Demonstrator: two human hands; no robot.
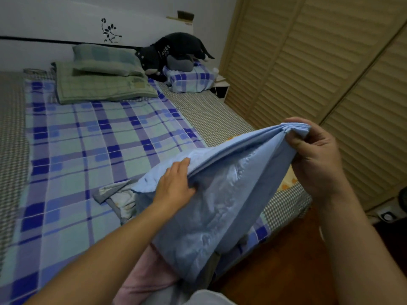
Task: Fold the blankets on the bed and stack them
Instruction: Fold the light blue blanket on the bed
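Note:
A light blue blanket (222, 194) hangs partly folded above the near right corner of the bed. My right hand (317, 155) pinches its gathered top corner, raised above the bed's right edge. My left hand (176, 183) grips the same upper folded edge lower down and to the left. The blanket's lower part drapes down over a pink cloth (147, 274) at the bed's near edge. A crumpled grey and white cloth (116, 197) lies on the bed just left of the blue blanket.
The bed carries a blue plaid sheet (88, 137). At its head lie a green pillow (103, 60) on a folded green blanket (101, 86), a folded plaid bundle (189, 80) and a black plush toy (169, 53). Louvred wardrobe doors (308, 62) stand close on the right.

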